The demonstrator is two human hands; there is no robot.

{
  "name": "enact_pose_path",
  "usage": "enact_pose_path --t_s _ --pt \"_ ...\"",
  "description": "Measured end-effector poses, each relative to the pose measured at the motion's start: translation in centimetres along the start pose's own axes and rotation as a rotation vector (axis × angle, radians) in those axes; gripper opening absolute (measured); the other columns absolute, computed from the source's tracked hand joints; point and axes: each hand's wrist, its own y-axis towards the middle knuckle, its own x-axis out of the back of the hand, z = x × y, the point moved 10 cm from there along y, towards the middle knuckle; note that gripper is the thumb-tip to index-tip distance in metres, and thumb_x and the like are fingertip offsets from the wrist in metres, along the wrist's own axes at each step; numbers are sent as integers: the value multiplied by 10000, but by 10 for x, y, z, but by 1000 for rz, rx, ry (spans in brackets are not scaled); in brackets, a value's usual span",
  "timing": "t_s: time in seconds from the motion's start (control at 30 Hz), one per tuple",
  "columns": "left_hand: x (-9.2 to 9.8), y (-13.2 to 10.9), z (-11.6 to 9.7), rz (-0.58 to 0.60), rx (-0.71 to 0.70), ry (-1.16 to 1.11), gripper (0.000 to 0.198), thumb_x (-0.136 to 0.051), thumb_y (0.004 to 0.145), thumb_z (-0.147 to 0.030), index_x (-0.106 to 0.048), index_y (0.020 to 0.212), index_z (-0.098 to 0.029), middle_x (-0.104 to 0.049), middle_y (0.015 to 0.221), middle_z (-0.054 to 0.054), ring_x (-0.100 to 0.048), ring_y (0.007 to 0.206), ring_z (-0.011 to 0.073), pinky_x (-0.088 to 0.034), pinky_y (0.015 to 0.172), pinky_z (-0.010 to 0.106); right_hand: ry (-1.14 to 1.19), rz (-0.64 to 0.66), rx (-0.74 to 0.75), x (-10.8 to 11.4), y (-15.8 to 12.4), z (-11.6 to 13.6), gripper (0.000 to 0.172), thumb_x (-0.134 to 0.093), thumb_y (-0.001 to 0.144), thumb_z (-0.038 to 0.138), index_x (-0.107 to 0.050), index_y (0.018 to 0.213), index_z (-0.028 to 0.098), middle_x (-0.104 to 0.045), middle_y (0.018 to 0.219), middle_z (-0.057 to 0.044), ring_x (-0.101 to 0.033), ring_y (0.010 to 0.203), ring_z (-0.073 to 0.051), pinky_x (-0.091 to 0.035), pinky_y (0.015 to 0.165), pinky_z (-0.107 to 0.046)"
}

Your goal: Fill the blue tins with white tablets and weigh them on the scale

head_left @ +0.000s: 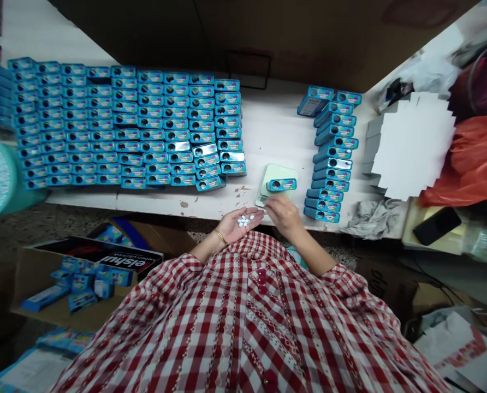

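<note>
My left hand is palm up, slightly cupped, with a small heap of white candies lying on it. A gold bangle circles that wrist. Beside it, my right hand is closed, its fingertips pinched together just in front of a pale green scale. Whatever sits between those fingertips is too small to make out. On the scale stands one blue tin with a dark round spot on its top face.
Blue tins stand in tight rows on the left of the white table; another column is at right. A turquoise tub of white pieces is far left. White cartons, a phone and crumpled paper lie right.
</note>
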Motion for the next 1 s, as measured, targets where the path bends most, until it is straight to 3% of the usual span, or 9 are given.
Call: enact_pose_path --t_s 0.07,0.13,0.23,0.33,0.47,0.53,0.73,1.0 --pt "-2 0 -3 0 -3 12 298 -390 847 -192 -631 931 -37 -663 962 177 -624 931 219 -448 888 335 -28 -98 -69 15 9 -26 202 -439 879 235 -625 931 175 -629 935 -93 -558 918 -183 -466 834 -352" --pt "-4 -1 -6 -4 -14 8 297 -395 847 -196 -632 924 -36 -654 1004 180 -618 951 222 -446 892 326 -58 -107 -92 18 17 -46 190 -455 873 241 -629 922 182 -638 931 -90 -570 899 -187 -468 820 -355" --pt "-5 -3 -7 -4 -23 -8 295 -394 849 -193 -633 921 -36 -651 1011 181 -620 945 219 -445 892 329 -83 -140 -91 21 17 -56 197 -451 875 234 -628 945 181 -640 972 -92 -575 917 -184 -472 826 -344" --pt "-4 -2 -3 10 -8 -26 301 -376 856 -182 -630 924 -35 -662 972 172 -630 907 210 -454 869 331 -60 -149 -56 16 5 -34 238 -404 890 192 -613 1004 182 -632 989 -88 -566 955 -171 -466 853 -330" --pt "5 1 5 -16 15 -89 320 -339 884 -185 -626 941 -54 -673 729 88 -635 688 143 -475 799 302 -62 180 136 -31 -13 31 277 -426 878 186 -565 1115 150 -607 1063 -109 -536 972 -190 -470 833 -343" --pt "12 3 8 -33 29 -96 349 -320 897 -207 -610 1016 -54 -669 719 79 -624 659 134 -476 781 295 -116 320 149 -52 -20 47 318 -424 871 158 -526 1171 123 -592 1082 -125 -525 960 -203 -473 822 -358" --pt "16 -1 13 -15 85 -65 407 -292 908 -238 -551 1150 -38 -669 875 127 -630 742 153 -471 770 290 -99 465 168 -70 -27 54 297 -425 869 145 -541 1138 96 -592 1030 -107 -508 949 -201 -480 830 -336" --pt "2 -3 14 33 87 -60 374 -299 907 -231 -565 1121 -78 -657 913 115 -625 816 170 -468 805 323 20 381 127 -73 -23 48 286 -428 861 130 -555 1116 140 -578 1061 -106 -496 1026 -200 -500 805 -335"
